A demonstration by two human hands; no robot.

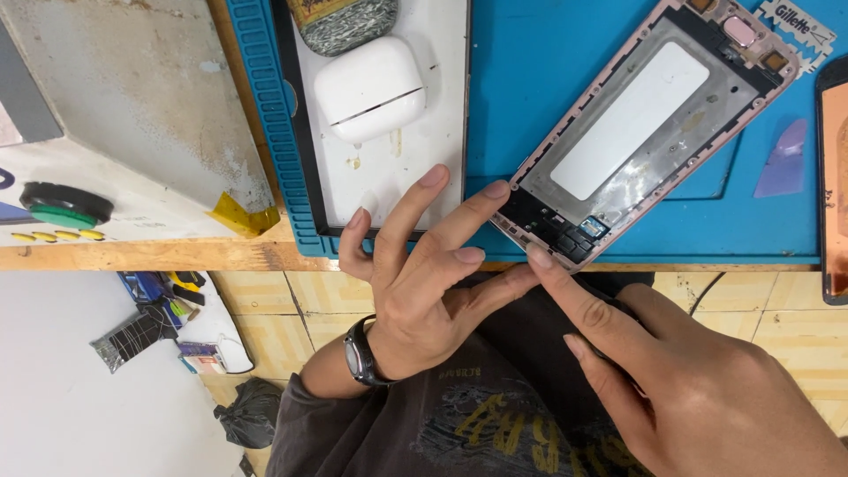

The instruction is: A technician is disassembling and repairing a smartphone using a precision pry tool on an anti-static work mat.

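Observation:
A pink phone frame [654, 124] with its bare metal inner plate facing up lies slanted on the blue work mat [530, 79]. Its lower end reaches the table's front edge. My left hand [415, 291], with a dark watch on the wrist, has its fingers spread, and one fingertip rests on the frame's lower left corner. My right hand [680, 389] comes in from the lower right. Its index fingertip presses on the frame's bottom edge by the dark connector area, its other fingers are curled, and its thumb is hidden.
A white earbud case [371, 88] sits on a white panel [397, 177] left of the frame. A razor blade [799, 26], a purple pick [782, 163] and another phone [835, 177] lie to the right. A grey-white box [132, 97] stands at left. Below the wooden table edge [159, 256] is tiled floor with clutter.

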